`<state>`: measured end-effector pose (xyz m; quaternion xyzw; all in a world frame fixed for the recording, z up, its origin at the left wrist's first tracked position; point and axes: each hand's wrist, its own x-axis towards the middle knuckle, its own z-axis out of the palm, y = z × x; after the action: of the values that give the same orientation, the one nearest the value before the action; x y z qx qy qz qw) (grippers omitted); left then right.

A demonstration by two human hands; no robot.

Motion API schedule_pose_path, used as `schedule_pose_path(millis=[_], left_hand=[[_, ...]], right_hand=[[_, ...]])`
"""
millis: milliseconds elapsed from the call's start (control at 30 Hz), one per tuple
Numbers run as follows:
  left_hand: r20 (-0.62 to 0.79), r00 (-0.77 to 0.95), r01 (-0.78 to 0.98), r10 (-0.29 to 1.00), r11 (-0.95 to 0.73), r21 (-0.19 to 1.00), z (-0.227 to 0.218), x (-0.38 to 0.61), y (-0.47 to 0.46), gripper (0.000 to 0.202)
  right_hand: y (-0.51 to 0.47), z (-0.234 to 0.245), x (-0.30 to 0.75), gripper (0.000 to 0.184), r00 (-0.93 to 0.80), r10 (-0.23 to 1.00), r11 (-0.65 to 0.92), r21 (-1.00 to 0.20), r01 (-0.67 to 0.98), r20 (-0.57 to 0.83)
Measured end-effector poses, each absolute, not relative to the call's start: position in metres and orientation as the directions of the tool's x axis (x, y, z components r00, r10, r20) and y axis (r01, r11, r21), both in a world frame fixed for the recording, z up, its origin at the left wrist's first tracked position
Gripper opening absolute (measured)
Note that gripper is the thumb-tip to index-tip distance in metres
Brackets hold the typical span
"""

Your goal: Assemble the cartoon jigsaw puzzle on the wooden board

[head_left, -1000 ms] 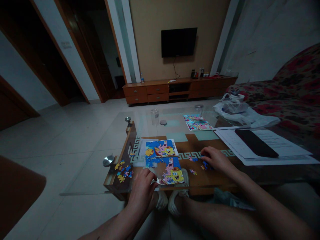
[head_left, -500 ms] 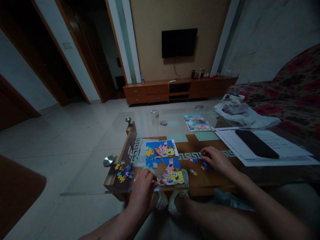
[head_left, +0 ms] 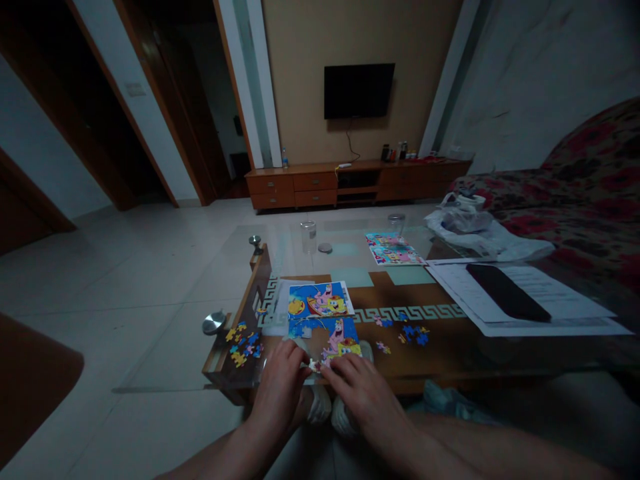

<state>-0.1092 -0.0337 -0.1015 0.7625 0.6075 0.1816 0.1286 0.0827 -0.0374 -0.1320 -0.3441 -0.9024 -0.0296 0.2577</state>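
Loose jigsaw pieces point(head_left: 243, 345) left of left hand point(head_left: 280, 381). Hands close together, fingertips on small piece point(head_left: 314, 365) at lower edge of SpongeBob jigsaw point(head_left: 340, 335), just ahead of hands; grip unclear. Jigsaw mostly built, gaps upper left and bottom. Second loose cluster point(head_left: 413, 335) right of right hand point(head_left: 363, 400), unplaced.

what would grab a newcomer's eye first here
The bright blue cartoon jigsaw puzzle on the glass-topped table draws the eye first, with the left hand and right hand meeting at its near edge. Behind it, a black flat-screen TV hangs on the tan wall.
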Motion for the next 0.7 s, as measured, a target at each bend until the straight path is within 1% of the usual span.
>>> schedule_pose_path(millis=[67,133,200,300,433,567,700], left_hand=[[0.099,0.193,0.883,0.976,-0.216,0.417,-0.1,-0.108,-0.033,0.008],[0.079,0.197,0.885,0.977,-0.212,0.415,-0.101,-0.108,-0.032,0.01],[0.072,0.211,0.885,0.975,-0.222,0.41,-0.103,-0.109,-0.031,0.014],[0.104,0.245,0.87,0.964,-0.266,0.416,-0.109,-0.11,-0.029,0.021],[0.161,0.247,0.848,0.956,-0.294,0.441,-0.116,-0.111,-0.027,0.02],[0.165,0.267,0.839,0.95,-0.313,0.445,-0.12,-0.113,-0.024,0.019],[0.168,0.3,0.835,0.939,-0.344,0.431,-0.126,-0.119,-0.023,0.021]], right_hand=[[-0.036,-0.137,0.079,0.035,-0.628,0.593,0.754,-0.075,0.652,0.504],[-0.036,-0.136,0.077,0.034,-0.631,0.595,0.747,-0.054,0.662,0.499],[-0.038,-0.133,0.075,0.035,-0.635,0.618,0.737,-0.06,0.673,0.463],[-0.041,-0.126,0.073,0.034,-0.639,0.649,0.721,-0.066,0.69,0.413],[-0.044,-0.122,0.072,0.028,-0.635,0.682,0.698,-0.063,0.713,0.363],[-0.046,-0.122,0.073,0.03,-0.638,0.695,0.698,-0.098,0.709,0.332],[-0.047,-0.119,0.072,0.028,-0.635,0.701,0.691,-0.091,0.717,0.324]])
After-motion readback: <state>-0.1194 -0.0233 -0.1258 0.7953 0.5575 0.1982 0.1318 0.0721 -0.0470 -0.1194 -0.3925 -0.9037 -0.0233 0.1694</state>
